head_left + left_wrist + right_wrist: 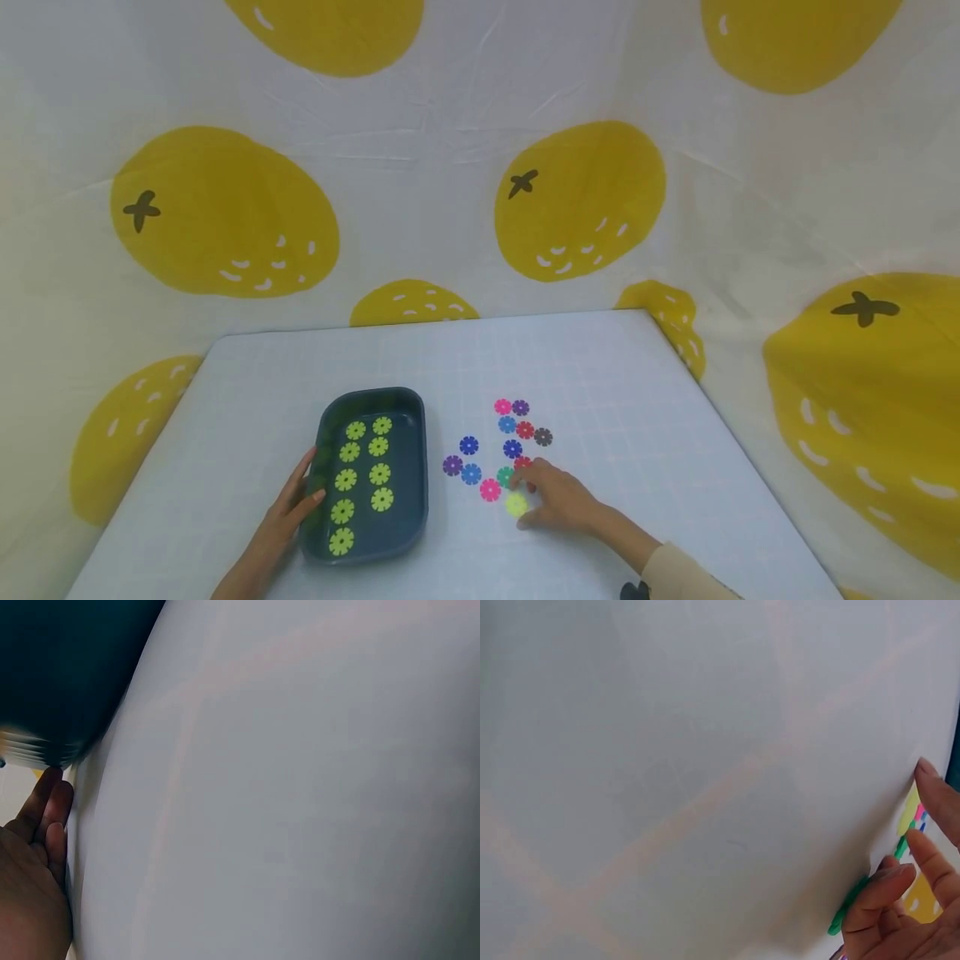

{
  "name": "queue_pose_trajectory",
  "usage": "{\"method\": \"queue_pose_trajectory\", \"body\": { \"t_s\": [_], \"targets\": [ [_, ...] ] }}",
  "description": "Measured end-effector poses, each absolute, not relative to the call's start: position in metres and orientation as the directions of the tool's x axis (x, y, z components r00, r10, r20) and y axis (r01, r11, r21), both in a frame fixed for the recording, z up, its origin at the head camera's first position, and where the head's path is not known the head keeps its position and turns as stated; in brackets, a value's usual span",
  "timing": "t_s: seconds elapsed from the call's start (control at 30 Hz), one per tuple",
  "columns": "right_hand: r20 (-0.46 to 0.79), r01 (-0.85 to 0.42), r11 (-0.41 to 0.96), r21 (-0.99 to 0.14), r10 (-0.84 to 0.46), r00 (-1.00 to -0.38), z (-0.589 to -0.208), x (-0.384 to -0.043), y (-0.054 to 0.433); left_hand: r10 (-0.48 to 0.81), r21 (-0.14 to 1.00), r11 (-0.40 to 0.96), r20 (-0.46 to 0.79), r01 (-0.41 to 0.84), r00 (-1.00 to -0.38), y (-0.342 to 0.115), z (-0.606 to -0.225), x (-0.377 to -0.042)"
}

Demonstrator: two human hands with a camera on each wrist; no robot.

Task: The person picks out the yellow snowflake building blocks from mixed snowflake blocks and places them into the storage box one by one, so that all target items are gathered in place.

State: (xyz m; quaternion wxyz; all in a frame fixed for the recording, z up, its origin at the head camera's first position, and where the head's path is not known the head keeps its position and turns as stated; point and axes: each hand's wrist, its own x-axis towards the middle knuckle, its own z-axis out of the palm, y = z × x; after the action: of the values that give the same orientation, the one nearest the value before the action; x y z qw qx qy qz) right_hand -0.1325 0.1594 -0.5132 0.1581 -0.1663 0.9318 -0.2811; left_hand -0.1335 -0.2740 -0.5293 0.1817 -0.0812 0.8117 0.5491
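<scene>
My left hand holds the left side of a dark teal tray, thumb over the rim and fingers along the outside. In the left wrist view, the fingertips touch the tray's outer wall. Several yellow-green notched flower discs lie in two columns inside the tray. My right hand is low over the table, thumb and index finger apart on either side of a yellow-green disc. Beside the index fingertip lies a green disc; a red disc is partly hidden behind the hand.
Loose discs are scattered right of the tray, among them a pink disc, a light-blue disc, a purple disc and a grey disc. The white table ends at a lemon-patterned cloth behind it.
</scene>
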Motion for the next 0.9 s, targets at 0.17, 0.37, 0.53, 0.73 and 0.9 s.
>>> {"method": "queue_pose_trajectory", "body": {
  "t_s": [0.17, 0.37, 0.53, 0.73, 0.9],
  "targets": [
    [-0.189, -0.225, 0.777, -0.587, -0.402, -0.896, -0.515, -0.132, 0.162, 0.066, 0.865, 0.386, -0.373, -0.321, -0.926, -0.274, -0.530, -0.133],
    [-0.172, -0.282, 0.742, -0.609, -0.470, -0.866, -0.518, -0.135, 0.170, 0.063, 0.842, 0.398, -0.421, -0.364, -0.905, -0.275, -0.530, -0.136],
    [-0.170, -0.327, 0.720, -0.612, -0.523, -0.835, -0.518, -0.138, 0.175, 0.062, 0.839, 0.402, -0.425, -0.367, -0.903, -0.276, -0.531, -0.136],
    [-0.167, -0.320, 0.713, -0.624, -0.522, -0.836, -0.518, -0.140, 0.176, 0.059, 0.838, 0.384, -0.442, -0.388, -0.895, -0.275, -0.531, -0.137],
    [-0.157, -0.300, 0.705, -0.643, -0.504, -0.849, -0.520, -0.140, 0.176, 0.056, 0.835, 0.390, -0.441, -0.387, -0.896, -0.275, -0.531, -0.137]
  ]
}}
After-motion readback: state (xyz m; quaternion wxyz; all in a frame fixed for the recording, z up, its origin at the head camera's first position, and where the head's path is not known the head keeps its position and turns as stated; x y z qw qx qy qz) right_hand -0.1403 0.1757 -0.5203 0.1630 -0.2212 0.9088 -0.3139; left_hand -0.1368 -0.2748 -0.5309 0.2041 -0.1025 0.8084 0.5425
